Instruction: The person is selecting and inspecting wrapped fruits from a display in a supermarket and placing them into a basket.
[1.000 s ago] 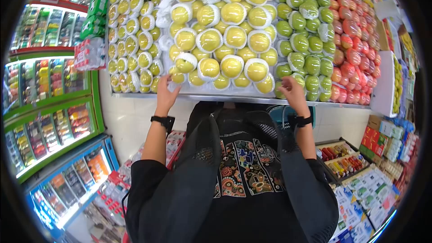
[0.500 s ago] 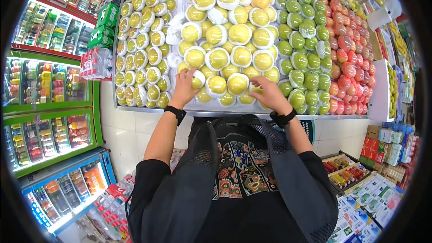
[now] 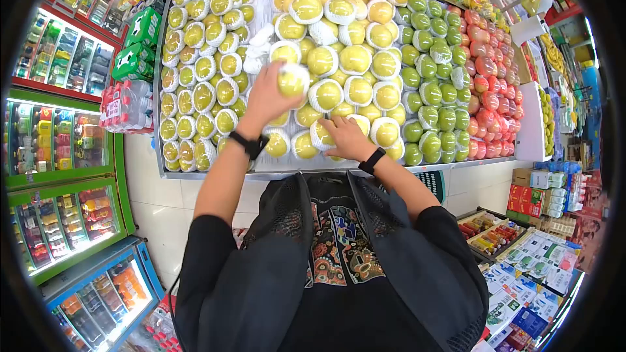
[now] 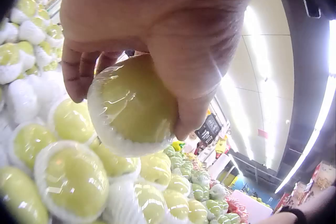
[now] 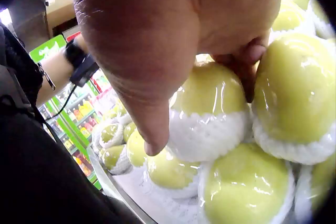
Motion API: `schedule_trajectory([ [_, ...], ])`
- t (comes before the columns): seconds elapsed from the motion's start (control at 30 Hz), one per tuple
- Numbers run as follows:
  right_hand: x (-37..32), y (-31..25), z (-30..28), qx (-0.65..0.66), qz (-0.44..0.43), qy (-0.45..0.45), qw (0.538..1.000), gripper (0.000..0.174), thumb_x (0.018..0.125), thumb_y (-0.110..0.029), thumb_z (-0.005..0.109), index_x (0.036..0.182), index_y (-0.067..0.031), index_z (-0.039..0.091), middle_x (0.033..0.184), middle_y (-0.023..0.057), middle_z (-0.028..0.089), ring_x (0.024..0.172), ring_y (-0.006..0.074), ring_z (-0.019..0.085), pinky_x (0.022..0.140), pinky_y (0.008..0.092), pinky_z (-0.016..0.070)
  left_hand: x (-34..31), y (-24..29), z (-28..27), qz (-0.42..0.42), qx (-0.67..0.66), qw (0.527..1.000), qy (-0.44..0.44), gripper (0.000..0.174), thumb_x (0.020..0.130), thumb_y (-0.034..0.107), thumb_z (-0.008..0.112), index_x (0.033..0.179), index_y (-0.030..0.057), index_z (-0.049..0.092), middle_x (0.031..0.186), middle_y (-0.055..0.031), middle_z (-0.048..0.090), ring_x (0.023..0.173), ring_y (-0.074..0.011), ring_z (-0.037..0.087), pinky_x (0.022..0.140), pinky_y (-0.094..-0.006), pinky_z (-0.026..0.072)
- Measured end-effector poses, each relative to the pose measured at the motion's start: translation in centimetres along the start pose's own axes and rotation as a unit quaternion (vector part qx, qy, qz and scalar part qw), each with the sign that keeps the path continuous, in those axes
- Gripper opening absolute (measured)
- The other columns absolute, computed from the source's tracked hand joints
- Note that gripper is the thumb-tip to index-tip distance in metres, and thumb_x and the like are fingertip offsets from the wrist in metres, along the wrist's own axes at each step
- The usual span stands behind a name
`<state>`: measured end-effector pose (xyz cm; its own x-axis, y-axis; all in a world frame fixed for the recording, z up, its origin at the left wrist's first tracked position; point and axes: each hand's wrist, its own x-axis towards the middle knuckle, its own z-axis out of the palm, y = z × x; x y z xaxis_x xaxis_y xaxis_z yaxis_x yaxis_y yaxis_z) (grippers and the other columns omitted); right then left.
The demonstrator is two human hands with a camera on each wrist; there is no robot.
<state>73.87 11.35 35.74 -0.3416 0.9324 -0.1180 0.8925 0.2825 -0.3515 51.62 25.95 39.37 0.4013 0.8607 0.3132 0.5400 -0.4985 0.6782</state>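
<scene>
My left hand holds a yellow-green fruit in clear film and a white foam net, raised above the pile. In the left wrist view the thumb and fingers of the hand grip the fruit from both sides. My right hand is at the front rows of the same fruit. The right wrist view shows that hand with thumb and fingers around a netted fruit, which sits among others; another fruit lies beside it.
Green fruit and red fruit lie to the right on the display. Smaller netted fruit fills the left side, beside loose white foam nets. A metal edge runs along the front. Bottle packs stand at the left.
My left hand has moved up and away from the front rows, with a fruit lifted in it. My right hand has moved left and now reaches around a fruit.
</scene>
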Motion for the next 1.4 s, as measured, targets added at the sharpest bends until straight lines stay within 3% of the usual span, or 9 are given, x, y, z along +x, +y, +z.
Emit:
schedule_trajectory([
  [0.2,1.2,1.9,1.4,-0.02,-0.014,-0.013,1.0,0.097,0.059,-0.046,0.09,0.138,-0.014,0.046,0.109,0.0173,0.062,0.101,0.0369,0.063,0.088,0.0477,0.0468,11.9,0.4,4.1,-0.048,0.141,0.988,-0.05,0.089,0.065,0.044,0.086,0.138,0.01,0.049,0.119,-0.0239,0.062,0.109,-0.0404,0.062,0.091,-0.0468,0.052],
  [0.33,1.6,1.5,2.2,0.019,-0.017,0.013,1.0,0.088,0.058,-0.038,0.088,0.134,-0.0156,0.05,0.101,0.0156,0.065,0.095,0.0356,0.065,0.085,0.0474,0.0488,12.3,-0.5,6.1,-0.07,0.179,0.98,-0.042,0.09,0.066,0.046,0.085,0.141,0.0122,0.048,0.116,-0.0248,0.063,0.105,-0.04,0.064,0.088,-0.0474,0.0531],
  [0.47,1.2,1.6,0.1,0.039,-0.008,-0.007,0.999,0.081,0.058,-0.034,0.085,0.131,-0.0157,0.054,0.1,0.0163,0.064,0.093,0.0367,0.065,0.083,0.0464,0.05,12.1,-0.7,6.3,-0.116,0.178,0.977,-0.028,0.096,0.067,0.054,0.083,0.143,0.0102,0.045,0.118,-0.0225,0.062,0.108,-0.038,0.063,0.094,-0.0494,0.0481],
  [0.63,0.5,0.6,-5.0,0.126,-0.052,0.08,0.987,0.077,0.061,-0.031,0.084,0.131,-0.014,0.056,0.1,0.0176,0.063,0.095,0.0383,0.063,0.083,0.046,0.0511,11.5,-2.1,6.4,-0.103,0.152,0.982,-0.035,0.109,0.066,0.051,0.085,0.15,0.0047,0.033,0.121,-0.0247,0.06,0.114,-0.0414,0.058,0.1,-0.0488,0.0446],
  [0.8,3.4,4.3,-11.1,0.013,-0.003,0.211,0.977,0.079,0.061,-0.02,0.085,0.133,-0.0167,0.054,0.103,0.0149,0.059,0.098,0.0355,0.059,0.086,0.0463,0.0494,3.6,-2.3,5.4,0.021,0.037,0.996,0.079,0.097,0.072,0.026,0.085,0.148,-0.0009,0.031,0.134,-0.0282,0.049,0.125,-0.0452,0.047,0.105,-0.0491,0.0414],
  [0.9,8.1,7.4,-11.8,-0.067,-0.004,0.284,0.957,0.078,0.061,-0.018,0.084,0.133,-0.0177,0.054,0.109,0.0139,0.058,0.104,0.0349,0.057,0.087,0.0469,0.0489,-5.4,-1.7,6.1,-0.043,0.016,0.999,0.017,0.094,0.073,0.024,0.083,0.148,-0.0007,0.032,0.139,-0.029,0.045,0.128,-0.0469,0.044,0.108,-0.05,0.039],
  [1.07,12.7,9.6,-10.9,-0.132,0.005,0.302,0.944,0.076,0.063,-0.014,0.084,0.133,-0.0184,0.054,0.116,0.0132,0.057,0.11,0.0341,0.056,0.088,0.047,0.0484,-15.1,-1.2,7.3,-0.116,0.043,0.991,-0.043,0.087,0.074,0.022,0.082,0.146,0.0027,0.038,0.144,-0.0291,0.042,0.136,-0.0464,0.039,0.112,-0.0505,0.0349],
  [1.27,12.4,9.5,-8.2,-0.07,0.02,0.331,0.941,0.078,0.066,-0.011,0.085,0.137,-0.0131,0.052,0.132,0.02,0.051,0.121,0.037,0.047,0.104,0.0478,0.043,-17.7,-2.6,7.6,-0.147,0.091,0.981,-0.084,0.081,0.073,0.025,0.083,0.143,0.0031,0.047,0.151,-0.0282,0.037,0.14,-0.0478,0.033,0.115,-0.0532,0.0313],
  [1.4,13.4,10.8,-8.8,-0.044,-0.022,0.325,0.944,0.079,0.067,-0.012,0.085,0.139,-0.0123,0.051,0.134,0.0206,0.05,0.123,0.0385,0.047,0.105,0.0477,0.0427,-18.1,-3.3,8.1,-0.135,0.133,0.977,-0.098,0.079,0.072,0.026,0.083,0.141,0.0035,0.051,0.152,-0.0275,0.036,0.142,-0.0478,0.031,0.116,-0.0523,0.0299],
])
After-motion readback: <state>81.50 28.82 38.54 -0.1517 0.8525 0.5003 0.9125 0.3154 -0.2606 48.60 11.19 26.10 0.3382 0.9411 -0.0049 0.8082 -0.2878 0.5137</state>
